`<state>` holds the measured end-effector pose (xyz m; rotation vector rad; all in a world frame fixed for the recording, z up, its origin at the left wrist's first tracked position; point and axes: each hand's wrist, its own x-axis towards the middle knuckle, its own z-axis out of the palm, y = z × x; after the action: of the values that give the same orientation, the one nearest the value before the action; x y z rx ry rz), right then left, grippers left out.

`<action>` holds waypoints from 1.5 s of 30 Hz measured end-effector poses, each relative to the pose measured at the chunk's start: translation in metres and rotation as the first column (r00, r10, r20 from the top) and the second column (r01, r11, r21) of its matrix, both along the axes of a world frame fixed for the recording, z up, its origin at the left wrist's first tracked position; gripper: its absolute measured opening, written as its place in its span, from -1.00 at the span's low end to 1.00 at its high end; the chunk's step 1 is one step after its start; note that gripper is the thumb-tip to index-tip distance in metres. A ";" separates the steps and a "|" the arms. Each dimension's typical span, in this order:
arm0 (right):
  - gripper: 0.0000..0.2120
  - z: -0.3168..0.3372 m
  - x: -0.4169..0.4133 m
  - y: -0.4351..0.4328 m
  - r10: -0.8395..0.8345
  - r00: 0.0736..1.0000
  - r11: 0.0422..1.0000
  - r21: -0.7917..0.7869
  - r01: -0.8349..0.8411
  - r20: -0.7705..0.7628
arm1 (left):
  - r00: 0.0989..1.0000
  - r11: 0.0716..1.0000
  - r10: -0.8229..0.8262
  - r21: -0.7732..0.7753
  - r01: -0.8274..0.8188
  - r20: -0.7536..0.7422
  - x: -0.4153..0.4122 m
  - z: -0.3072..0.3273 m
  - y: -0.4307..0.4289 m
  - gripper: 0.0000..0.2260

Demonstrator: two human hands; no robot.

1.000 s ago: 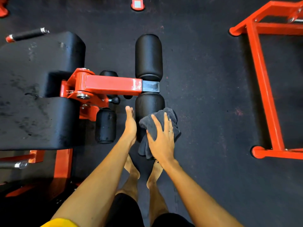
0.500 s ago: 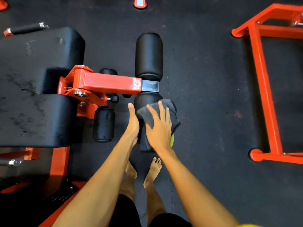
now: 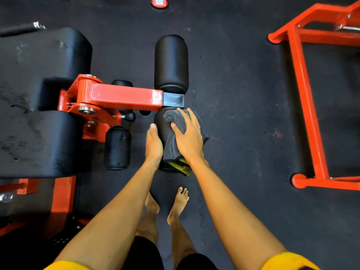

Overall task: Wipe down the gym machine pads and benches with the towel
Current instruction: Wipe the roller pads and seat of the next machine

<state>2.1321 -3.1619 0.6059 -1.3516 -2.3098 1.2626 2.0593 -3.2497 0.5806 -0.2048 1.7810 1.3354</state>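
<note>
Floor, orange frame; left hand flat on pad, right hand splayed on towel.

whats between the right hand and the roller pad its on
The grey towel: the right hand presses it flat onto the near roller pad, as the head view shows.

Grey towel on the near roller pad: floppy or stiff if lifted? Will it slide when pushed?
Probably floppy: the towel bunches at the top and drapes over the roller pad. Likely light: it hangs in soft folds beside the right hand. It may slide on the smooth pad unless pressed flat, as here.
</note>
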 end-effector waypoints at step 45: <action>-0.46 -0.013 0.074 -0.073 -0.053 0.983 0.997 -0.057 0.043 -0.178 | 0.871 0.957 -0.289 -0.153 0.248 -0.397 0.007 -0.001 0.000 -0.39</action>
<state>2.2059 -3.2350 0.5927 -1.2450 -2.1244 1.3793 2.0661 -3.2501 0.5800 0.2932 2.1389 1.1466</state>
